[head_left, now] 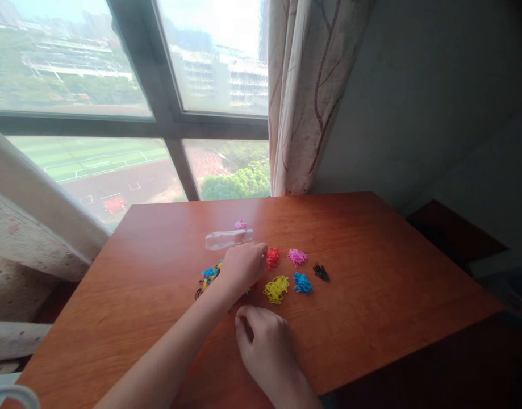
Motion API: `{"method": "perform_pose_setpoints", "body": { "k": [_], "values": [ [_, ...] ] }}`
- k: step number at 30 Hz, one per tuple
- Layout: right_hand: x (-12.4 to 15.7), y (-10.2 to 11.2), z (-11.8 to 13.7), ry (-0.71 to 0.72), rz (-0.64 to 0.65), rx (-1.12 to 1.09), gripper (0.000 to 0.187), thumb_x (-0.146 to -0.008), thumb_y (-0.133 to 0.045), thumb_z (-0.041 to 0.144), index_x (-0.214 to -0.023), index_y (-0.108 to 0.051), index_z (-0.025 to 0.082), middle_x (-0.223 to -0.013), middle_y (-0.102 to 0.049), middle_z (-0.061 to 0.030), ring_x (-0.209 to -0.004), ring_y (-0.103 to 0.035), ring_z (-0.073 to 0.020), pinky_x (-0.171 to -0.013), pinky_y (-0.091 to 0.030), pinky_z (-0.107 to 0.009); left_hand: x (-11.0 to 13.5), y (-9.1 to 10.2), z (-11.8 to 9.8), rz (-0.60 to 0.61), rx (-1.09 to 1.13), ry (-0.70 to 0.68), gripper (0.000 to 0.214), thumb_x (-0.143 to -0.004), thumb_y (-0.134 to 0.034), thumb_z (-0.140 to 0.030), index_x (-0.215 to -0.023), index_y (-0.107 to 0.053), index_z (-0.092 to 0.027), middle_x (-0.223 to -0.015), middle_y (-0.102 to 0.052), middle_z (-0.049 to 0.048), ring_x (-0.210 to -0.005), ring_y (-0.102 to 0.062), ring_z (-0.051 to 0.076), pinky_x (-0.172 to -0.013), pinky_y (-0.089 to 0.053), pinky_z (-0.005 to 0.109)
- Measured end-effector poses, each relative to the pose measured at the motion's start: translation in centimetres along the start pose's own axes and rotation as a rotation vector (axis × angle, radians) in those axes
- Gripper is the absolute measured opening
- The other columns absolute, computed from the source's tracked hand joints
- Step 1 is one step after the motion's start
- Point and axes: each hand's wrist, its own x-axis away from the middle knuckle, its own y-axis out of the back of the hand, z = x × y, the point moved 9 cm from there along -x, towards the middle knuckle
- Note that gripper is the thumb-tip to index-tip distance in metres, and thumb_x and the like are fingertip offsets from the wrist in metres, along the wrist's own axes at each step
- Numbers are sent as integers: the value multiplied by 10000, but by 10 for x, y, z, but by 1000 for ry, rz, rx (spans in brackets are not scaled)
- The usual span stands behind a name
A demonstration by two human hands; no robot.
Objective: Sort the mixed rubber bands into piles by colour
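Observation:
My left hand (245, 263) reaches across the table, its fingers bent and closed at the left edge of a pile of red rubber bands (273, 258). Whatever those fingers hold is hidden behind the hand. Nearer to me, my right hand (264, 335) rests curled with thumb and fingers together, below the yellow rubber bands (276, 289); its grip is turned from view. A mixed-colour heap of bands (210, 274) lies partly behind my left forearm. Pink bands (297, 257), blue bands (303, 283) and black bands (321, 271) form separate small piles to the right.
A clear plastic bag (226, 239) lies beyond my left hand, with a pink item (241, 225) behind it. The brown wooden table (371, 272) meets a window and a curtain (303, 102) at its far side. A white curved object (13, 392) shows at lower left.

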Motion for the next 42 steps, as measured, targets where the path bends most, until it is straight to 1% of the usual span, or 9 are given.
{"method": "perform_pose_setpoints", "body": {
  "k": [7,14,18,23,31,34,37,39,42],
  "values": [
    [1,0,1,5,-5,30,153,-850,-496,117,-769,-562,230,-703,-645,24,-652,-607,-139,-588,-284,-243,22,14,9,-18,-1,-13,215,-899,-464,-256,-844,-667,-208,-866,-736,65,-784,-687,211,-615,-415,260],
    [-1,0,4,3,12,70,144,-858,-517,122,-782,-563,235,-721,-655,24,-674,-617,-145,-596,-296,-247,73,25,42,-38,32,56,200,-898,-482,-313,-919,-670,-249,-833,-728,20,-690,-665,177,-568,-377,236],
    [-3,-2,5,-9,24,94,99,-872,-564,157,-887,-598,249,-774,-681,17,-702,-634,-157,-605,-320,-243,105,20,57,-102,173,116,226,-913,-471,-347,-904,-674,-247,-764,-708,-6,-632,-637,154,-565,-395,232],
    [-8,-9,10,-13,50,125,100,-864,-614,171,-918,-606,255,-794,-686,16,-721,-642,-173,-600,-330,-253,135,9,60,-210,295,139,198,-899,-495,-324,-889,-674,-238,-716,-697,-20,-603,-629,135,-579,-441,219],
    [-12,-14,10,-4,11,129,124,-884,-567,140,-824,-603,242,-740,-672,22,-684,-639,-156,-583,-329,-240,153,-7,61,-310,365,123,200,-890,-492,-310,-872,-680,-243,-826,-757,-1,-685,-700,149,-629,-522,211],
    [-10,-6,8,-4,-27,66,125,-888,-547,149,-837,-617,240,-729,-670,22,-675,-638,-147,-595,-342,-232,153,-7,59,-318,367,97,201,-897,-487,-310,-870,-676,-243,-820,-757,-2,-678,-700,145,-623,-527,205],
    [-7,14,0,-25,-96,2,153,-907,-505,176,-860,-638,236,-717,-665,14,-645,-624,-141,-607,-354,-231,152,-7,56,-305,350,82,204,-902,-477,-297,-874,-672,-243,-806,-754,-5,-667,-699,144,-618,-529,206],
    [-5,32,-12,-52,-149,-25,182,-928,-481,216,-861,-650,231,-699,-657,8,-616,-609,-139,-602,-361,-230,151,-8,54,-295,331,73,206,-904,-472,-293,-882,-671,-244,-820,-757,-4,-687,-706,148,-628,-531,209],
    [-1,64,-45,-128,-230,-13,218,-940,-477,298,-868,-669,222,-663,-641,3,-572,-589,-139,-584,-374,-228,151,-9,52,-289,308,55,207,-907,-467,-289,-880,-669,-248,-837,-760,-5,-723,-716,154,-637,-529,212]
  ]
}}
